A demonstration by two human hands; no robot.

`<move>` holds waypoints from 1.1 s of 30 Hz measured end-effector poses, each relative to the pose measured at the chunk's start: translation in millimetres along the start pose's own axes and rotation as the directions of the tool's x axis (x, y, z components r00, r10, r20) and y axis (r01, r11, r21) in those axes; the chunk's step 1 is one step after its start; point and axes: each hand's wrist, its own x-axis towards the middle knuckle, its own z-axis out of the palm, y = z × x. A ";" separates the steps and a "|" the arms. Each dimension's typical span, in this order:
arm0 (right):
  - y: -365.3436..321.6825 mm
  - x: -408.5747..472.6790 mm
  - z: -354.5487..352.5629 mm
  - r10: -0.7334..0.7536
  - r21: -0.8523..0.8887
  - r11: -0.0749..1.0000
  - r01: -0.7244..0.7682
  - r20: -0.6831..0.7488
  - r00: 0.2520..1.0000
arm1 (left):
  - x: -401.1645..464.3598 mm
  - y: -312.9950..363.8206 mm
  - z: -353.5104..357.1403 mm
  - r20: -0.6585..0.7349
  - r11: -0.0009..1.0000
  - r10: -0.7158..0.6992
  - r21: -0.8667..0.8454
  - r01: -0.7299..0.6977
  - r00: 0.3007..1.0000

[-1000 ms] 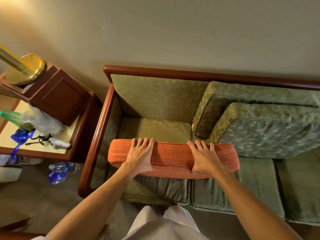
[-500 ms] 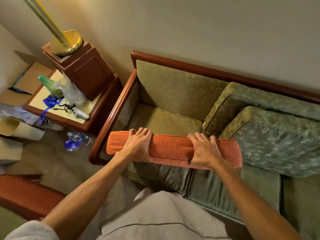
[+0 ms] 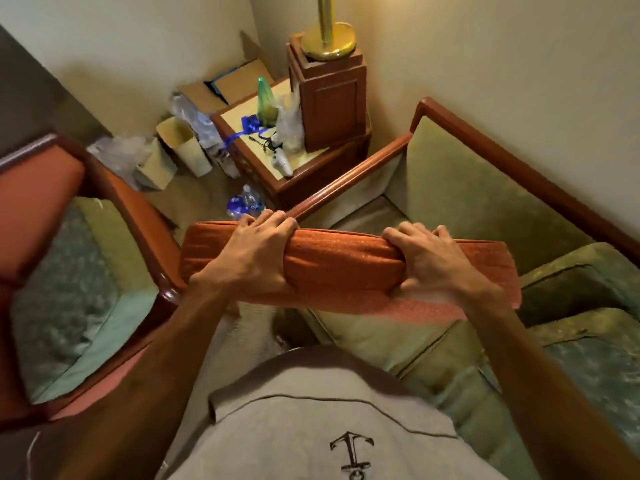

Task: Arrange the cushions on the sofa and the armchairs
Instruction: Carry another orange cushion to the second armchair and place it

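Orange cushion [image 3: 343, 268], flat, rectangular, nubby-woven, is clamped by left hand [image 3: 254, 256] and right hand [image 3: 433, 263], fingers curled over its edge.

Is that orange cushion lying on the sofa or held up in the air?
Held up. Both hands, left and right, grip the orange cushion above the sofa.
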 end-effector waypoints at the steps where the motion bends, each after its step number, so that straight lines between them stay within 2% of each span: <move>1: -11.1 6.2 -4.6 -0.040 -0.021 0.999 0.040 -0.005 0.999 | -14.2 -7.8 -3.2 -0.015 0.999 -0.039 -0.001 0.039 0.999; 8: -112.9 48.1 -31.2 -0.321 -0.077 0.944 0.321 0.008 0.947 | -127.9 -57.7 -28.4 -0.082 0.948 -0.313 -0.081 0.306 0.946; 15: -265.0 76.4 -47.2 -0.510 -0.124 0.852 0.509 0.030 0.860 | -271.2 -122.6 -54.3 -0.173 0.866 -0.495 -0.177 0.468 0.851; 22: -424.3 104.3 -49.9 -0.610 -0.142 0.772 0.620 0.110 0.785 | -390.1 -211.4 -65.9 -0.208 0.812 -0.584 -0.168 0.559 0.785; 26: -514.0 126.6 -52.3 -0.670 -0.137 0.718 0.682 0.128 0.731 | -451.4 -272.4 -73.9 -0.259 0.765 -0.643 -0.184 0.617 0.721; 33: -630.3 179.5 -71.7 -0.749 -0.093 0.637 0.765 0.158 0.643 | -515.7 -353.4 -94.3 -0.319 0.718 -0.695 -0.257 0.647 0.644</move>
